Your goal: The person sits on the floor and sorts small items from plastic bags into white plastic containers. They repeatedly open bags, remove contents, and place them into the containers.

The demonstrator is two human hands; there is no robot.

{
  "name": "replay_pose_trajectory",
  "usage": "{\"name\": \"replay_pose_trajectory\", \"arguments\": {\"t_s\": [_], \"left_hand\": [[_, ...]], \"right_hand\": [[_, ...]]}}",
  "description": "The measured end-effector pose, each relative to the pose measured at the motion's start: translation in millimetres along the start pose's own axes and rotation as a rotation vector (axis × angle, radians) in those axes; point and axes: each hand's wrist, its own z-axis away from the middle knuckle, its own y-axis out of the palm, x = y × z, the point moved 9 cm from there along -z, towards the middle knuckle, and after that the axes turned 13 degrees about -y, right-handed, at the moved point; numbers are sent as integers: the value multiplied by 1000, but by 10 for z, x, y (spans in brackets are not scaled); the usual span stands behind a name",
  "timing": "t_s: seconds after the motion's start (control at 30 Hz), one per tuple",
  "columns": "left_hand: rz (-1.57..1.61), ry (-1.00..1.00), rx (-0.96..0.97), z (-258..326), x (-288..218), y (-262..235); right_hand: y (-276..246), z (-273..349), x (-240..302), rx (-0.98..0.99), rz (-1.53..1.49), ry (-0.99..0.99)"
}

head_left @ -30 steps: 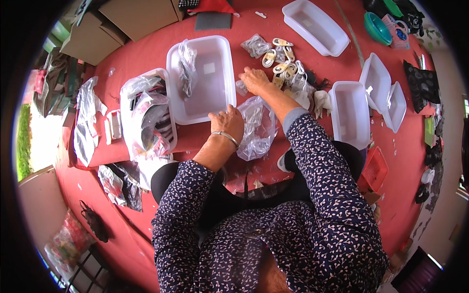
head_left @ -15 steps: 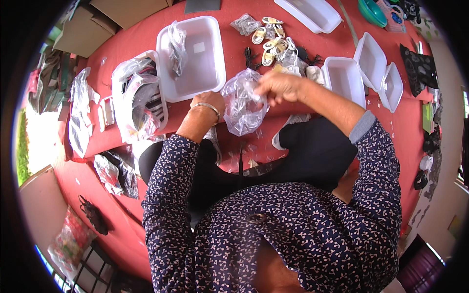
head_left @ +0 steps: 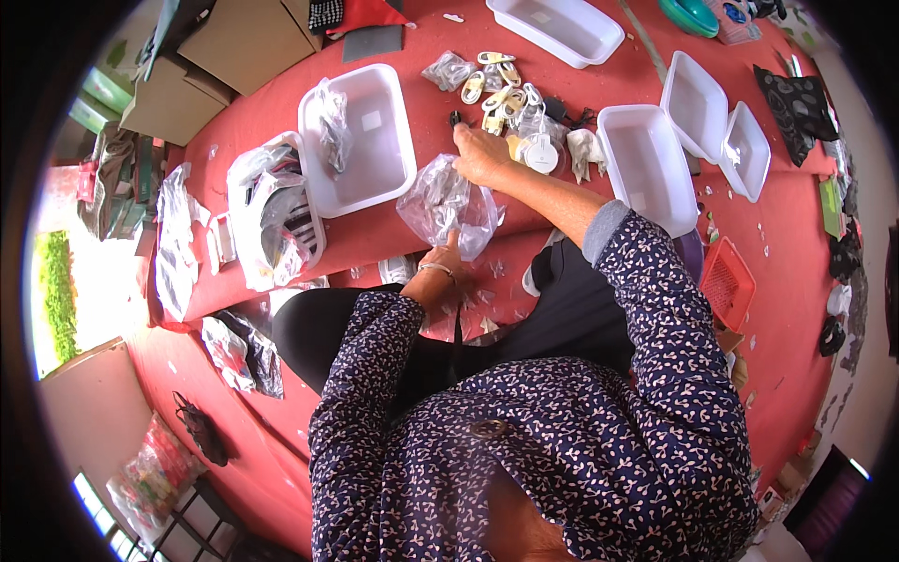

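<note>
In front of my lap, on the red surface, lies a clear plastic bag [head_left: 433, 211] with greyish-white contents I cannot make out. My left hand [head_left: 436, 272] is at the bag's near edge, fingers closed on the film with one finger stretched up along it. Just beyond the bag, my right hand [head_left: 482, 157] closes its fingertips on a small black cable [head_left: 456, 119], most of it hidden. Several coiled white cables [head_left: 506, 101] with yellowish bands lie beyond that hand. A round white piece [head_left: 540, 155] rests by my right wrist.
A large white tub [head_left: 398, 140] holding a plastic packet stands at left, beside a smaller full tub [head_left: 315, 234]. White tubs [head_left: 646, 211] stand at right, and another tray [head_left: 562, 58] at the far side. A red basket [head_left: 726, 286] sits right of my arm; cardboard boxes [head_left: 243, 47] stand far left.
My right hand has left the right side of the plastic bag and reached to the black cable. My left hand has moved from the bag's left side to its near edge. The view has shifted.
</note>
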Motion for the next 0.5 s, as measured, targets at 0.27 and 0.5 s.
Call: {"name": "replay_pose_trajectory", "arguments": {"t_s": [0.27, 0.5], "left_hand": [[-48, 290, -50, -465, -86, 182], [-101, 496, -264, 102, -180, -272]], "right_hand": [[498, -128, 378, -13, 299, -397], [-168, -514, 134, -317, 1, -314]]}}
